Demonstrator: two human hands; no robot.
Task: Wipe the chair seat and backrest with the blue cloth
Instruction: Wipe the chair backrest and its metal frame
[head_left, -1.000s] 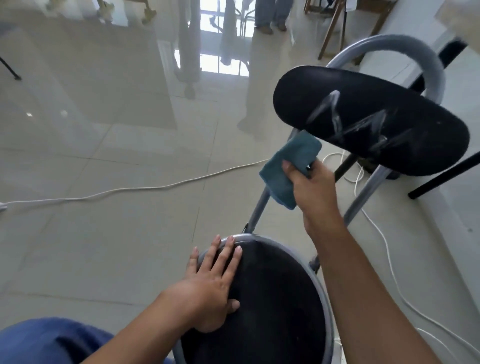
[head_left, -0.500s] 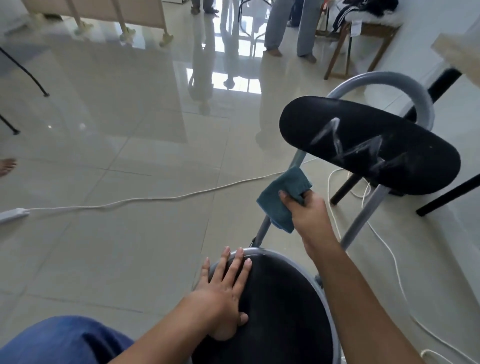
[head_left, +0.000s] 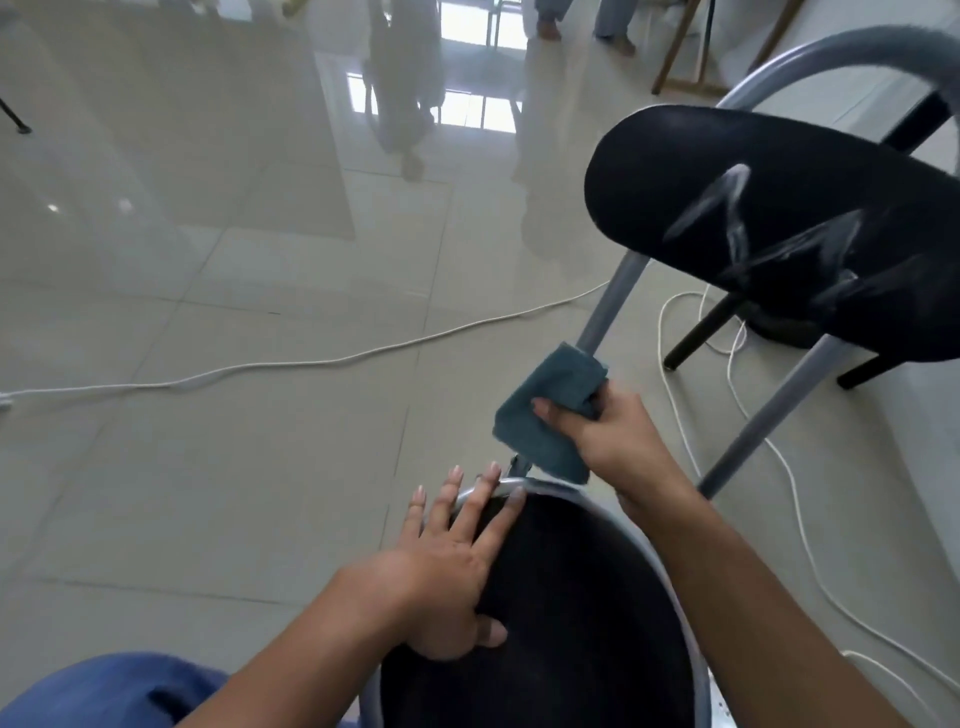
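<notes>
The chair has a round black seat (head_left: 571, 613) with a grey metal rim, low in the middle of the view. Its black oval backrest (head_left: 779, 239), streaked with pale marks, hangs at the upper right on grey tubes. My right hand (head_left: 618, 441) is shut on the folded blue cloth (head_left: 545, 410), which is wrapped around the lower part of the left grey support tube (head_left: 613, 296), just above the seat's far rim. My left hand (head_left: 447, 571) lies flat and open on the seat's left edge, fingers spread over the rim.
A white cable (head_left: 291, 364) runs across the glossy tiled floor to the left, and more white cable (head_left: 769, 467) loops on the right by the chair. Black legs of other furniture (head_left: 701, 332) stand behind the backrest. People's feet (head_left: 576, 31) are far off at the top.
My right hand has slid the blue cloth down the left support tube, from just under the backrest to near the seat rim. My left hand has stayed on the seat.
</notes>
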